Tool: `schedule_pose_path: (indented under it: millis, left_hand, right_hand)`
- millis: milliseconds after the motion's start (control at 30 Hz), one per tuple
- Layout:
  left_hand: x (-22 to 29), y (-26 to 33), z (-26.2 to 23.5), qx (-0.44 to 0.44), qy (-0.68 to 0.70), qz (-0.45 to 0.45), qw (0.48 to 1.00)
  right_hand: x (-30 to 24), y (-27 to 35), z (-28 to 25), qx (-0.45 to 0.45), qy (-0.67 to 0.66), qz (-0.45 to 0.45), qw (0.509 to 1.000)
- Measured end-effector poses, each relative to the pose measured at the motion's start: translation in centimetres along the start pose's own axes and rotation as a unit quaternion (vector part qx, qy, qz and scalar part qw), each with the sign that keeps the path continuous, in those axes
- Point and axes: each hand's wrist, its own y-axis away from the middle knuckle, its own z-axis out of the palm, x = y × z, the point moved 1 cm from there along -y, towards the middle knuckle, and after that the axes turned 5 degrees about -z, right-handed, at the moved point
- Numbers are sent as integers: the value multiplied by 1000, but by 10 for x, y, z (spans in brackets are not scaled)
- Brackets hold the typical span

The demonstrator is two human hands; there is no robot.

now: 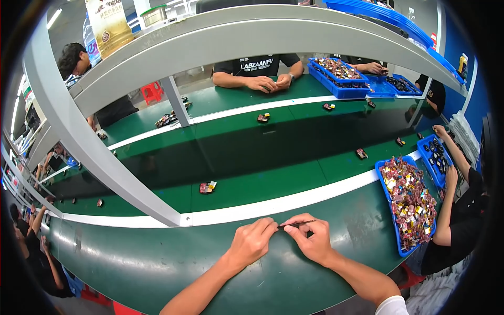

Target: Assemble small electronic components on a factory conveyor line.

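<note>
Over the near tabletop [157, 257]: both bare hands meet at the middle of the work, forearms coming in from the lower edge.
Slim dark item [298, 224]: between the two hands, above the green surface, lying roughly crosswise, its right end reaching past the right fingers; its exact kind is too small to tell.
Right hand [315, 241]: thumb and fingers pinched, grasping the slim dark item.
Left hand [251, 242]: fingers curled and drawn together at the item's left end; whether they grip it I cannot tell.
Large blue tray [389, 207]: to the right of the hands, well apart from them, heaped with small reddish, white and yellow parts [409, 205].
Smaller blue tray [423, 160]: just beyond the large one, holding black pieces [436, 157]; a co-worker's arms [449, 202] reach to it from the right.
Green belt [252, 176]: past the white rail [294, 201], with a dark band across it and small parts spaced out along it, one red-and-white part [208, 187] nearest the rail.
Far side: a person in a black shirt [257, 65] sits opposite, hands together; stacked blue trays [338, 92] full of parts stand alongside.
Overhead: a pale grey shelf [252, 39] carries a bag [109, 29] and a spool [154, 16].
</note>
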Motion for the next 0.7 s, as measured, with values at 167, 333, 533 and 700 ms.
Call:
schedule_pose_path:
  millis: [167, 333, 533, 700]
  left_hand:
    - [1, 2, -1, -2, 6, -4, 1000]
    - [0, 3, 0, -1, 6, -6, 1000]
    - [2, 2, 0, -2, 8, 1, 1000]
    - [0, 3, -1, 5, 9, 11, 1000]
  right_hand:
    - [-4, -1, 0, -6, 12, -4, 1000]
    - [-5, -1, 1, -2, 12, 1, 1000]
    - [1, 1, 1, 9, -4, -9, 1000]
    - [-6, -1, 0, -4, 1, -3, 1000]
